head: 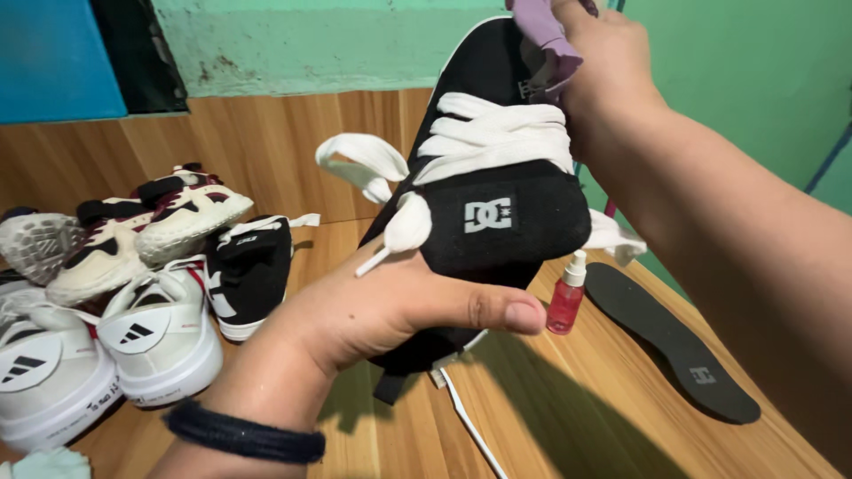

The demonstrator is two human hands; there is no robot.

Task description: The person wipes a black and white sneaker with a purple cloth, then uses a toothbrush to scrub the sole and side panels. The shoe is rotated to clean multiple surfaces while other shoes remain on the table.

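Observation:
A black sneaker (497,168) with wide white laces is held up in the air at the centre of the head view, tongue toward me. My left hand (390,306) grips it from below, thumb stretched across its heel end; a black band circles that wrist. My right hand (603,62) reaches in from the upper right and presses a lilac cloth (548,35) against the toe area of the shoe near the top edge.
A small red spray bottle (565,297) stands on the wooden floor under the shoe. A black insole (670,341) lies to the right. Another black sneaker (253,266), white sneakers (133,341) and cream-and-maroon sneakers (169,217) crowd the left. Green wall behind.

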